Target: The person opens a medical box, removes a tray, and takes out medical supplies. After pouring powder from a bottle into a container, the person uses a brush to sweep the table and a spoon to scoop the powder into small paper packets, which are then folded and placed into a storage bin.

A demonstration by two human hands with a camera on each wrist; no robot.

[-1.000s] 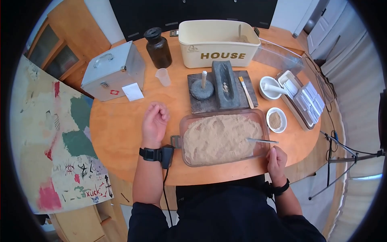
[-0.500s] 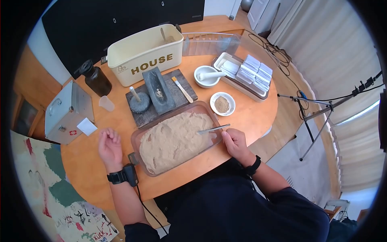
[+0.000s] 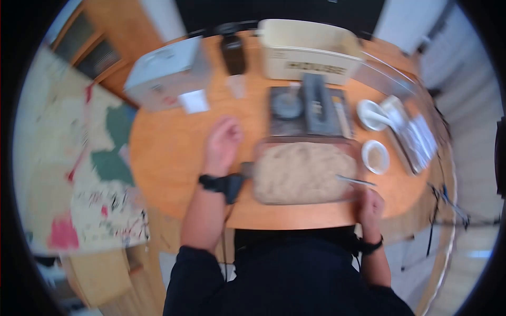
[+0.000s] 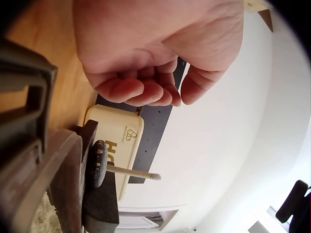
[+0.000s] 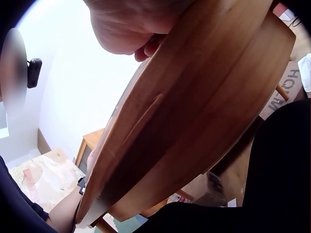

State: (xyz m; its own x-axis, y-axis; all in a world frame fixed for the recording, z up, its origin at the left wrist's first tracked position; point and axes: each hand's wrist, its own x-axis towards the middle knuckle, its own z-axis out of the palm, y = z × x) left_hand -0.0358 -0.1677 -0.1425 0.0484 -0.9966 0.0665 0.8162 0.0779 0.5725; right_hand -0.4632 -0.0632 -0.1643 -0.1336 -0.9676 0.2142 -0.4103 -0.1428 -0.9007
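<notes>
My left hand (image 3: 222, 143) rests palm up on the table, left of a clear tray (image 3: 256, 196) of pale sand (image 3: 300, 171). Its fingers curl loosely around nothing, as the left wrist view also shows. At the tray's front right corner lies my right hand (image 3: 370, 206), by the table edge, fingers loosely bent and mostly hidden in the right wrist view. A thin metal tool (image 3: 357, 180) leans over the tray's right rim, its tip toward the sand. The tool's outer end sits just above the right hand, outside its fingers.
Behind the tray are a dark stone trough (image 3: 319, 105), a round stone (image 3: 287, 107) with an upright handle and a brush (image 3: 342, 118). A cream bin (image 3: 295, 55), brown bottle (image 3: 233, 55) and metal case (image 3: 166, 73) stand farther back. Right are a mortar (image 3: 371, 117) and bowl (image 3: 375, 158).
The head view swung right and then back left, and is now blurred. Both hands, the metal tool and the tray keep their places on the table.
</notes>
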